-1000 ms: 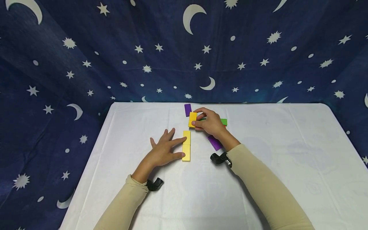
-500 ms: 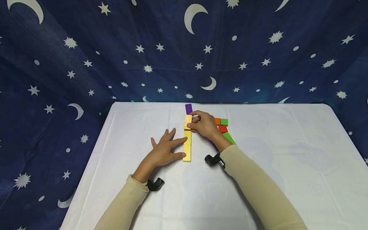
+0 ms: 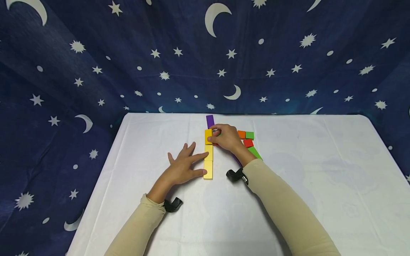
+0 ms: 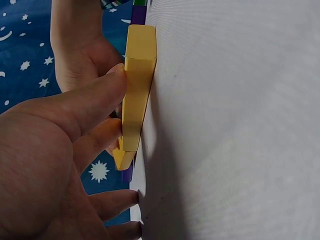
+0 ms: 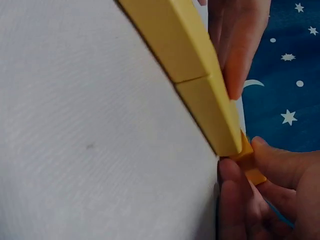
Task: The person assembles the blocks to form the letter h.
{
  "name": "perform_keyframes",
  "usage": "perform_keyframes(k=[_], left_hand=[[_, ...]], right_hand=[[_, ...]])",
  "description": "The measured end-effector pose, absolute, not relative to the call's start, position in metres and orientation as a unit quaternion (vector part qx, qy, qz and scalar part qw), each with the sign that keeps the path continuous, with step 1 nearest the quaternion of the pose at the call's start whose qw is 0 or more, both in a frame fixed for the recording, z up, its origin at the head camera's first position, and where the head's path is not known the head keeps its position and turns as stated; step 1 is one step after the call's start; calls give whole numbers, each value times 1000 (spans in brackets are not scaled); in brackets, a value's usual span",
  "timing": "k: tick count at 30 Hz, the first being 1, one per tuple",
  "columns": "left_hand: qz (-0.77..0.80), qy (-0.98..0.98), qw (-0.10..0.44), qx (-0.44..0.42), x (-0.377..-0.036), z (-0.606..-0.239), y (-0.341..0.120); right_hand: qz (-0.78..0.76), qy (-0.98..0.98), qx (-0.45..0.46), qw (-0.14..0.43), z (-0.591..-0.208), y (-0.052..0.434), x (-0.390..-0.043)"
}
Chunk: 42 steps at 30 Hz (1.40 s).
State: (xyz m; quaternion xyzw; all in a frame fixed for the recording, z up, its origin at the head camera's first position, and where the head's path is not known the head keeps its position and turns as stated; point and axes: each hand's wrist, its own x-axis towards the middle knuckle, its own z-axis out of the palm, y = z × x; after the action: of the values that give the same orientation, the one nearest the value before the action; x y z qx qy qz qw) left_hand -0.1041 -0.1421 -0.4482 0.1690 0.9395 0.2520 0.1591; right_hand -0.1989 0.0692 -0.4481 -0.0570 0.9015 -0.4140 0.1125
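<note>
Gripping with my right hand (image 3: 226, 138), I pinch a yellow block (image 3: 208, 136) at the far end of the yellow row (image 3: 208, 161) on the white worktop (image 3: 320, 170), just before a purple block (image 3: 210, 121). My left hand (image 3: 180, 169) lies flat, fingers straight, touching the row's side. Orange (image 3: 241, 134), green (image 3: 250, 135) and red (image 3: 248, 143) blocks sit beside my right wrist.

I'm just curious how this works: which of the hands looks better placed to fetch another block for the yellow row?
Probably the right hand: it pinches the far yellow block, with the loose blocks just beside it. The left hand lies flat, its fingers touching the yellow row.
</note>
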Motion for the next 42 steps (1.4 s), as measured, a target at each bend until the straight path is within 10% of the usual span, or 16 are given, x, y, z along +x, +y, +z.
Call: perform_keyframes(k=[42], left_hand=[[255,937,172,169,-104,-448,-144]], right_hand=[[-375,895,-107,217,-444,79,-209]])
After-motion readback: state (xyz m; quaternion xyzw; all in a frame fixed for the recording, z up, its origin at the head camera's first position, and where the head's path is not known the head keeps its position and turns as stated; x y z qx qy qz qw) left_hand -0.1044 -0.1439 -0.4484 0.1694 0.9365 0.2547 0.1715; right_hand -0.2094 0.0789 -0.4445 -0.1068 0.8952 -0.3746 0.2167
